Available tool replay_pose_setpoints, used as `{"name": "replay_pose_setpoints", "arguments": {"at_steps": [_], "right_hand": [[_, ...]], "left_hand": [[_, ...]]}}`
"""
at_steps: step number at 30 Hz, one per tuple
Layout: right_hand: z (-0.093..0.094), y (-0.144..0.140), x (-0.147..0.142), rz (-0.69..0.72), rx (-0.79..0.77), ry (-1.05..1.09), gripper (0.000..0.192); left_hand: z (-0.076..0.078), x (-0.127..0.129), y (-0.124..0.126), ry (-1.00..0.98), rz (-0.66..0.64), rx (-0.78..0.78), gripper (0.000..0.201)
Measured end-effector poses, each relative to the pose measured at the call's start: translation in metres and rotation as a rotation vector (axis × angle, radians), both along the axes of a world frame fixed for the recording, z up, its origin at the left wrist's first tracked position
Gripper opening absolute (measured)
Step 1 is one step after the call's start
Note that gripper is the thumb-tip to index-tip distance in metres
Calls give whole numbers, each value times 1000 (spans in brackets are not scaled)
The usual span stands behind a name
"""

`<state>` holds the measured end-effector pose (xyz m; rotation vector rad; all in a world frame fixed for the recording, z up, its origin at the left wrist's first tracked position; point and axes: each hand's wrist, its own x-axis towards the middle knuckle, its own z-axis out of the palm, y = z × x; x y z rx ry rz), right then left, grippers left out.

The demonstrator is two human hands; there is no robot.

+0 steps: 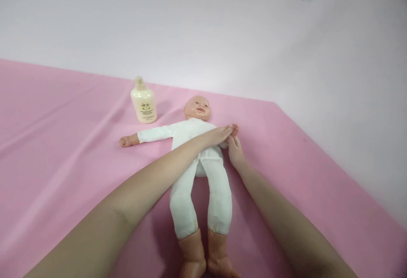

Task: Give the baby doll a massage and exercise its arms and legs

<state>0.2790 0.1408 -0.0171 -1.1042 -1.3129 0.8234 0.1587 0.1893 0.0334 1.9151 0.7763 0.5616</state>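
Note:
A baby doll with a white cloth body lies on its back, its feet toward me. My left hand reaches across the doll's chest, its fingers closed over the doll's hand on the right side. From below, my right hand grips the same small hand near the wrist, thumb up. My two hands touch there and hide most of that doll arm. The doll's other arm is stretched out to the left. Its head is bare and faces up.
A cream pump bottle stands upright left of the doll's head, above the outstretched arm. A pink cloth lies under everything, its edge running behind the bottle and down the right side. Beyond it is a plain white surface.

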Motion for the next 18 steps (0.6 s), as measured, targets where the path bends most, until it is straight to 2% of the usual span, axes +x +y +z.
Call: {"name": "replay_pose_setpoints", "arguments": {"at_steps": [7, 15, 18], "right_hand": [[-5, 2, 1, 11, -20, 27, 58], [-2, 2, -6, 27, 18, 57, 57], [2, -1, -10, 49, 7, 36, 58]], "left_hand": [[-13, 1, 9, -23, -1, 27, 56], [-3, -5, 2, -68, -53, 20, 46], [-1, -7, 1, -146, -92, 7, 39]]}}
